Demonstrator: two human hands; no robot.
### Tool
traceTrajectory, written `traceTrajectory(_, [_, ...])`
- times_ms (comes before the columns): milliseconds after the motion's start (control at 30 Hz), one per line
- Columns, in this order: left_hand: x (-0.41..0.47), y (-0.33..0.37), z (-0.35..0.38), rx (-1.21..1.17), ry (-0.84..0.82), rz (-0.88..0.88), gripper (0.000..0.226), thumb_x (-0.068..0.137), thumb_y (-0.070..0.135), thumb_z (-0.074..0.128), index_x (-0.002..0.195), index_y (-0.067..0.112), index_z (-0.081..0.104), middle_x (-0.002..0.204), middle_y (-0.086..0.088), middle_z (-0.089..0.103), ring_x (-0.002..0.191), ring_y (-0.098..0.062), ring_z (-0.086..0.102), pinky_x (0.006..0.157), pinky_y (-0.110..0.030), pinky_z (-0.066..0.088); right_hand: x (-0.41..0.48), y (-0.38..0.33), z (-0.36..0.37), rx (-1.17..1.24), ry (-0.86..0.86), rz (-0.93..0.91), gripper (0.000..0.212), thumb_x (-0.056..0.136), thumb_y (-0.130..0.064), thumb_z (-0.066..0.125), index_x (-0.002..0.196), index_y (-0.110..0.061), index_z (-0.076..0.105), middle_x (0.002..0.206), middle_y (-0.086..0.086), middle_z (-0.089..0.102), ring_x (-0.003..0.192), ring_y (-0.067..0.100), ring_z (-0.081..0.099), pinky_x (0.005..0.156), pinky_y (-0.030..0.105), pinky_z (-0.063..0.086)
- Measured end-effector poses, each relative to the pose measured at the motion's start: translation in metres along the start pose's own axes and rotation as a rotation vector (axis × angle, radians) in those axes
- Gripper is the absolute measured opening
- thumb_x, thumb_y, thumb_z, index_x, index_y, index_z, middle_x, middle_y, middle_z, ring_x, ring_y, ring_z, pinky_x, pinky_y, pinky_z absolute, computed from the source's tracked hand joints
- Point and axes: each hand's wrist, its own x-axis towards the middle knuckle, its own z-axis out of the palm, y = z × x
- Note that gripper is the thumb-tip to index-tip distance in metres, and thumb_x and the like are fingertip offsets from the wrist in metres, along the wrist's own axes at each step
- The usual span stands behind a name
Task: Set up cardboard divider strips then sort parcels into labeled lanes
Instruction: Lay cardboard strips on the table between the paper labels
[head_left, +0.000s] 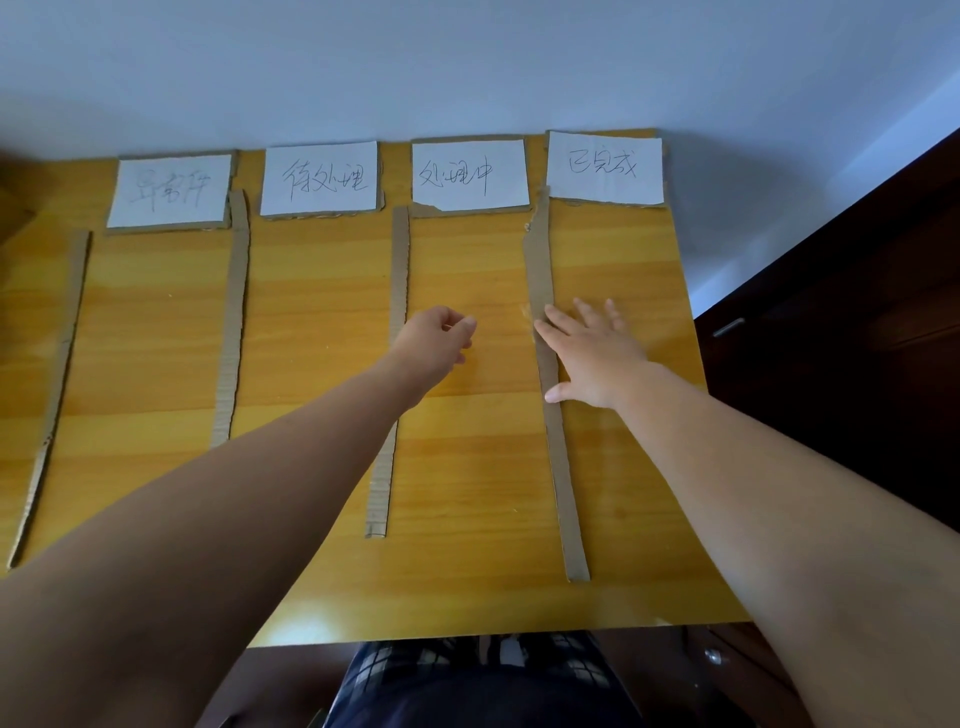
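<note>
Right hand lies flat, fingers spread, pressing the fourth divider strip onto the table. Left hand hovers loosely curled, holding nothing, beside the third strip. Strip setup appears nearly finished; next, align the strip below the label cards. No parcels are visible.

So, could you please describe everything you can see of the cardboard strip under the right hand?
The cardboard strip is a long, narrow, brown piece lying flat on the yellow wooden table, running from the far label cards towards the near edge. Its far end looks ragged and torn. The right hand rests open on its middle, fingers spread, thumb touching its edge. The left hand is apart from it.
</note>
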Motion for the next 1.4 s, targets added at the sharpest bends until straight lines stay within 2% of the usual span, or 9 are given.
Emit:
traceTrajectory(200, [-0.008,0.0,-0.006,0.018,0.008,0.015,0.022,0.099,0.033,0.047,0.108,0.015,0.056,0.105,-0.003,0.063,0.085,-0.015,0.06,0.084,-0.036,0.05,-0.002,-0.005,0.0,0.021,0.008,0.033,0.093,0.086,-0.051,0.061,0.154,-0.02,0.006,0.163,0.003,-0.002,0.149,0.031,-0.002,0.119,0.053,-0.001])
traceTrajectory(400, [-0.032,0.004,-0.03,0.023,0.05,0.056,0.025,0.099,0.031,0.048,0.114,0.013,0.057,0.106,-0.004,0.063,0.082,-0.012,0.059,0.079,-0.033,0.05,-0.016,-0.012,-0.019,0.124,0.126,0.036,0.056,0.098,-0.036,0.047,0.148,-0.018,0.029,0.158,0.011,0.021,0.146,0.03,0.014,0.119,0.045,0.013])
traceTrajectory(533, [-0.052,0.009,-0.061,0.012,0.105,0.117,0.024,0.099,0.028,0.048,0.114,0.012,0.057,0.106,-0.005,0.063,0.083,-0.013,0.059,0.072,-0.028,0.049,-0.03,-0.022,-0.051,0.139,0.14,0.034,0.038,0.099,-0.026,0.042,0.135,-0.015,0.046,0.137,0.009,0.047,0.127,0.029,0.041,0.103,0.042,0.038])
traceTrajectory(633, [-0.063,0.011,-0.089,0.029,0.138,0.173,0.024,0.099,0.029,0.048,0.114,0.013,0.057,0.108,-0.005,0.063,0.083,-0.012,0.059,0.071,-0.027,0.049,-0.039,-0.041,-0.077,0.161,0.196,0.055,0.034,0.099,-0.026,0.039,0.128,-0.014,0.051,0.127,0.009,0.054,0.114,0.029,0.051,0.089,0.041,0.047])
traceTrajectory(700, [-0.07,0.009,-0.11,0.07,0.148,0.215,0.024,0.098,0.03,0.049,0.114,0.014,0.057,0.109,-0.004,0.063,0.086,-0.013,0.059,0.075,-0.03,0.048,-0.044,-0.062,-0.094,0.181,0.242,0.054,0.033,0.1,-0.026,0.039,0.129,-0.014,0.052,0.126,0.008,0.055,0.113,0.028,0.053,0.084,0.039,0.049])
traceTrajectory(833, [-0.084,-0.006,-0.161,0.198,0.158,0.3,0.03,0.096,0.033,0.052,0.12,0.016,0.056,0.112,0.001,0.059,0.096,-0.017,0.058,0.077,-0.029,0.043,-0.042,-0.121,-0.123,0.23,0.321,0.06,0.03,0.1,-0.027,0.04,0.122,-0.014,0.056,0.122,0.006,0.06,0.107,0.027,0.057,0.086,0.042,0.051])
traceTrajectory(933, [-0.095,-0.029,-0.212,0.28,0.165,0.342,0.033,0.096,0.033,0.053,0.123,0.016,0.055,0.112,0.002,0.058,0.096,-0.016,0.057,0.078,-0.028,0.043,-0.034,-0.181,-0.14,0.327,0.365,0.063,0.028,0.1,-0.026,0.04,0.118,-0.014,0.057,0.116,0.006,0.062,0.1,0.025,0.059,0.081,0.04,0.052])
traceTrajectory(1100, [-0.112,-0.077,-0.303,0.427,0.176,0.363,0.033,0.097,0.034,0.051,0.125,0.017,0.055,0.112,0.004,0.057,0.094,-0.016,0.057,0.073,-0.026,0.043,-0.022,-0.285,-0.151,0.524,0.409,0.067,0.025,0.098,-0.026,0.042,0.113,-0.017,0.06,0.114,0.004,0.064,0.101,0.022,0.06,0.083,0.042,0.053])
traceTrajectory(1400, [-0.122,-0.134,-0.403,0.398,0.278,0.296,0.035,0.097,0.034,0.05,0.127,0.016,0.054,0.116,0.001,0.059,0.099,-0.016,0.058,0.079,-0.028,0.045,0.005,-0.389,-0.172,0.663,0.384,-0.018,0.024,0.098,-0.023,0.045,0.111,-0.013,0.063,0.113,0.005,0.063,0.101,0.022,0.059,0.087,0.042,0.052])
